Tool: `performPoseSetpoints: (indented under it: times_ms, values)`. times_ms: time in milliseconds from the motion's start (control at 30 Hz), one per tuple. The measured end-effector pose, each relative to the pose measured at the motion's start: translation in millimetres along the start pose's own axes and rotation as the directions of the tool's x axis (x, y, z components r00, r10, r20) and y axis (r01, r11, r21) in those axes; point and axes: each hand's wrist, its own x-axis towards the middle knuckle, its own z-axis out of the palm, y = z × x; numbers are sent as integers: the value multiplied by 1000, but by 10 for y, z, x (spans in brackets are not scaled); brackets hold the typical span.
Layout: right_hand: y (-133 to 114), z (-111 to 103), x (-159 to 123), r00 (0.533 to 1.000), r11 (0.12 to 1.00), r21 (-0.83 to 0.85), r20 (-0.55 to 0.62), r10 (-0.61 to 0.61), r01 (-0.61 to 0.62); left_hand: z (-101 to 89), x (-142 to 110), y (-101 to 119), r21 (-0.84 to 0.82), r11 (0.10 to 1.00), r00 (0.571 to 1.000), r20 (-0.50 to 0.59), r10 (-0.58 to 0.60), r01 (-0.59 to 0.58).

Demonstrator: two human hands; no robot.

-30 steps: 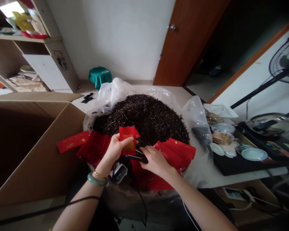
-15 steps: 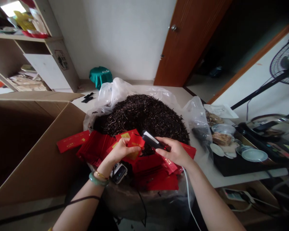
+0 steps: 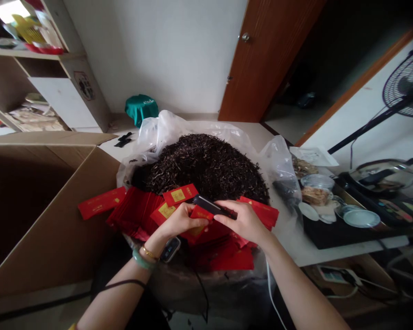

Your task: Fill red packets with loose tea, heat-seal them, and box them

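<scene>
At a cluttered table (image 3: pixel 289 240) in a small room, two hands work close together above heaped tea.

The left hand (image 3: pixel 181 220) pinches a red sachet (image 3: pixel 200 213) up against a black handheld device (image 3: pixel 209 205) gripped by the right hand (image 3: pixel 242 221), which keeps both steady. More red sachets (image 3: pixel 131 215) lie spread within easy reach; beyond them, loose dark tea (image 3: pixel 206 165) fills a clear plastic bag (image 3: pixel 147 137), with a cardboard box (image 3: pixel 44 211) to the left.
</scene>
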Motion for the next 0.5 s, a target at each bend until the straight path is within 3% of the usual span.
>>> performPoseSetpoints:
  times_ms: [267,500]
  values:
    - [16,36,-6,998,999,-52,-65,2,-5,4,8,-4,-14,1000,1000,-7,-6,6]
    - [35,35,7,997,998,2,-39,61,-61,6,16,-18,-22,1000,1000,-13,-18,18]
